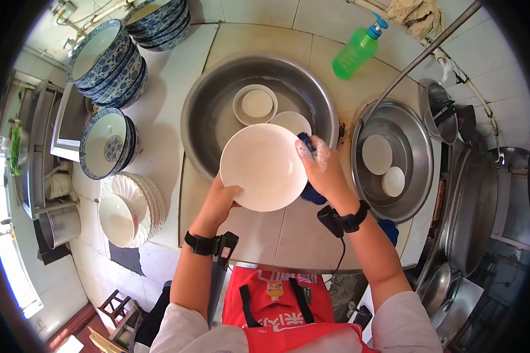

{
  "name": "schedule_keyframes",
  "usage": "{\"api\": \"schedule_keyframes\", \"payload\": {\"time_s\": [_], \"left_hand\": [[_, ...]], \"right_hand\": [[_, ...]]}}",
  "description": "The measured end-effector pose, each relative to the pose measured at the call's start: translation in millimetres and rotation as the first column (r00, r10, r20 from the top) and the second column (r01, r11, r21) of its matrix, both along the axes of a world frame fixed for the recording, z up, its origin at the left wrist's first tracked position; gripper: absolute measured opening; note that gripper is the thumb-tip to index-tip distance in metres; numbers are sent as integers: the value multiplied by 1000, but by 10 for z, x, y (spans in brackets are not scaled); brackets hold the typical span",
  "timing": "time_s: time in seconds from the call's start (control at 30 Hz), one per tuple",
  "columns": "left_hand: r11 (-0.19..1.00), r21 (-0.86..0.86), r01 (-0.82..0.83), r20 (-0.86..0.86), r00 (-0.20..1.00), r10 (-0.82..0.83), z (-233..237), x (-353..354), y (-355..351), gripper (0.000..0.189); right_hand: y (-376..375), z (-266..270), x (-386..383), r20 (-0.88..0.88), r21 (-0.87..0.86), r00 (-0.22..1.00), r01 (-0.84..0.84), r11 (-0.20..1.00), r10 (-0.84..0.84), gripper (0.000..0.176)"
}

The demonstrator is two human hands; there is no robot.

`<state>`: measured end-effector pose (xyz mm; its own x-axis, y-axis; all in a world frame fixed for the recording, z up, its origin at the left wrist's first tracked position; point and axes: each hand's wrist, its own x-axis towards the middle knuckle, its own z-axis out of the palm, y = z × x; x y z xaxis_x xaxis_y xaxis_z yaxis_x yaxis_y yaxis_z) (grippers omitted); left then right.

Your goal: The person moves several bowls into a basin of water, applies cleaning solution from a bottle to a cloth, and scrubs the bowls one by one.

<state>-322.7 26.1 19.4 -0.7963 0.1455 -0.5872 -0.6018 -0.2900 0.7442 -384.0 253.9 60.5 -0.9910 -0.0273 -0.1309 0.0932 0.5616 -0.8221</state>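
A white bowl point(262, 167) is held up over the near rim of a large steel basin point(197, 112), its inside facing me. My left hand point(221, 197) grips the lower left rim, thumb on the inside and fingers behind. My right hand point(323, 165), with suds on its fingers, is closed on a dark blue cloth point(304, 139) pressed against the bowl's right edge. Part of the cloth shows below that hand. In the basin, partly behind the bowl, lie a small bowl point(239, 110) with a smaller white dish point(257, 104) in it, and another white bowl point(294, 122).
A second steel basin point(419, 170) on the right holds two small white bowls, with a thin pipe point(406, 70) reaching into it. A green pump bottle point(356, 53) stands behind. Blue-patterned bowls point(109, 65) and scalloped white plates point(150, 203) are stacked at left.
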Motion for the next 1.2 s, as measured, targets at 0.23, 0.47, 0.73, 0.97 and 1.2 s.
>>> {"api": "schedule_keyframes", "payload": {"time_s": [0.23,0.47,0.73,0.97,1.2], "left_hand": [[1000,13,22,23,999,-22,125,-107,143,71],[998,-10,60,-34,998,-61,140,-113,296,73],[987,158,-23,-36,999,29,-36,-98,454,66],[983,-179,45,-232,969,-87,77,-196,804,67],[712,-688,142,-585,473,-659,603,-556,2000,68]], "right_hand": [[-138,497,-109,-388,81,907,-143,986,164,29],[-475,-386,-174,-506,432,667,-353,830,547,18],[-453,-466,115,49,495,903,-393,775,427,22],[258,-168,138,161,-62,869,-464,883,468,42],[1736,501,1021,602,-713,799,531,458,11,32]]}}
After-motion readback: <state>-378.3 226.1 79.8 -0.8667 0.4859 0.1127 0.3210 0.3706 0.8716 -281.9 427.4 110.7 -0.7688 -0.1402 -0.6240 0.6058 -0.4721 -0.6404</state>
